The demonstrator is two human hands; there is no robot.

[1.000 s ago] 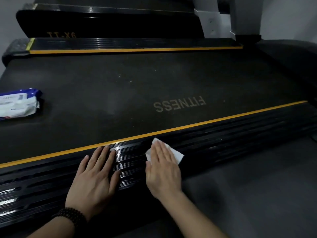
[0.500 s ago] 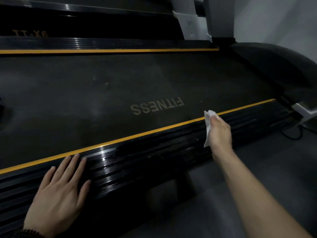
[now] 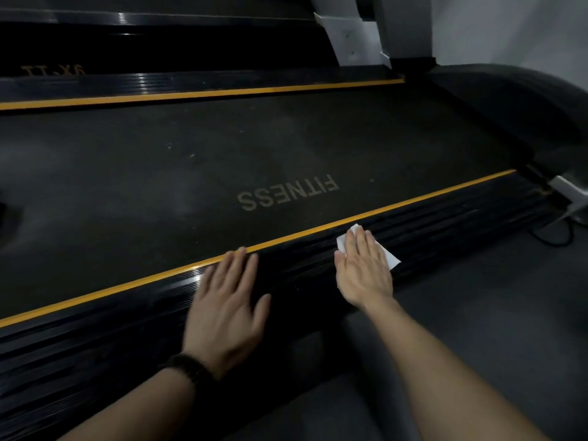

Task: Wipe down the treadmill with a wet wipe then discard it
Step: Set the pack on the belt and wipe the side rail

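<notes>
Left hand (image 3: 227,300): fingers spread flat, holding nothing, braced on the ribbed black plastic side rail (image 3: 127,316).
Right hand (image 3: 364,265): fingers extended flat, pressing the thin white wet wipe (image 3: 392,260) onto that rail.
Wipe: judged light, limp, damp; pinch a free corner to lift.
Beyond: treadmill's dark running belt (image 3: 222,160), yellow-edged.
</notes>
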